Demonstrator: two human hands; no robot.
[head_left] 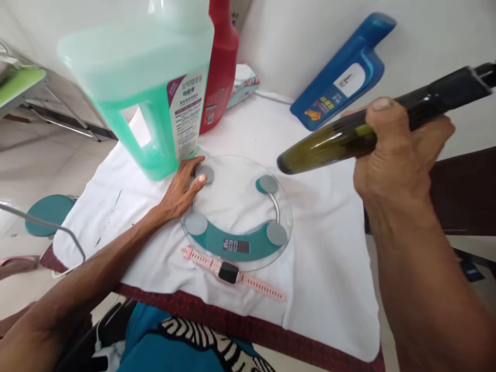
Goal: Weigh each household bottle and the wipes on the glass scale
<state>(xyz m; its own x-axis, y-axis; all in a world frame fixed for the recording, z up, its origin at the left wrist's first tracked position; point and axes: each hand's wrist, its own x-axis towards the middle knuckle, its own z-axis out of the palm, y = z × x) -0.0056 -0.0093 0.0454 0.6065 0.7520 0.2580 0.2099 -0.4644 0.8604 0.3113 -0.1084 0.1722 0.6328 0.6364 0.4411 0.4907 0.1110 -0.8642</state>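
Observation:
A round glass bathroom scale (pixel 236 206) lies on the white cloth, its small display showing zeros. At its left edge rests my left hand (pixel 184 188), thumb and fingers apart beside the upper left grey disc. My right hand (pixel 401 137) is wrapped round a dark green glass bottle (pixel 331 144) with a black neck and top. The bottle is held tilted in the air, its base pointing left toward the scale. A pink smartwatch (pixel 228 272) lies flat along the scale's near edge.
Behind my left hand stands a large jug of green liquid (pixel 151 113). A red bottle (pixel 219 77), a tissue box (pixel 244 85) and a blue bottle (pixel 333 77) line the wall. The white cloth (pixel 325 268) covers a table. A teal stool (pixel 50 214) is at left.

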